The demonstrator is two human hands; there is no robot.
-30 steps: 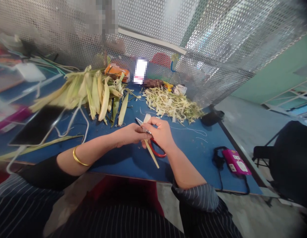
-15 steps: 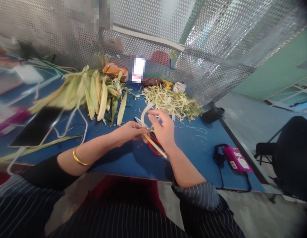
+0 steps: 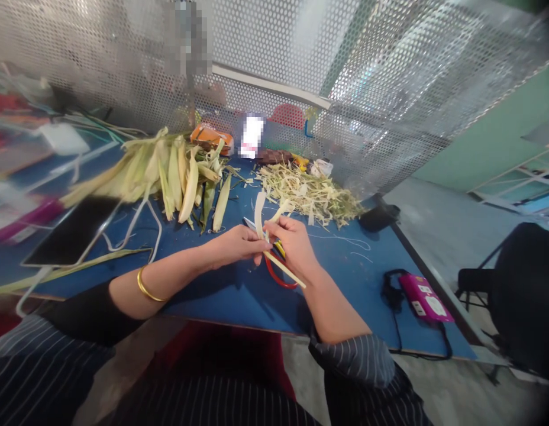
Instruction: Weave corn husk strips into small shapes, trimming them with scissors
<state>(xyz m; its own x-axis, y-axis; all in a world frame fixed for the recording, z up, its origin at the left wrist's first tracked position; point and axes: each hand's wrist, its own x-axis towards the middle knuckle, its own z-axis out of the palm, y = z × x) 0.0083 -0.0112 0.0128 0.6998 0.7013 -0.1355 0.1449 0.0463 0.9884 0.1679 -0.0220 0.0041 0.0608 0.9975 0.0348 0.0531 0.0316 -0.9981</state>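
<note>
Between my hands are pale corn husk strips (image 3: 259,214), crossing at the fingertips. My left hand (image 3: 236,244) is closed, pinching them at the crossing from the left. From the right, my right hand (image 3: 294,242) pinches the strips just above that spot. Two ends stick up past the fingers, and a narrow end slants down under my right wrist. Scissors with red handles (image 3: 278,277) lie on the blue table (image 3: 257,305) beneath my hands, partly hidden by them. How the strips are joined at the fingertips cannot be made out.
Whole corn husks (image 3: 168,177) lie heaped at the back left, with husk shreds (image 3: 307,192) piled at the back right. A black-screened device (image 3: 73,231) with a white cable is at left. A black cylinder (image 3: 380,218) and a magenta pack (image 3: 425,297) with a black strap sit right.
My right hand has lowered and closed near the left fingertips. The strip that arched over toward it now stands more upright, with a second end spread to the right.
</note>
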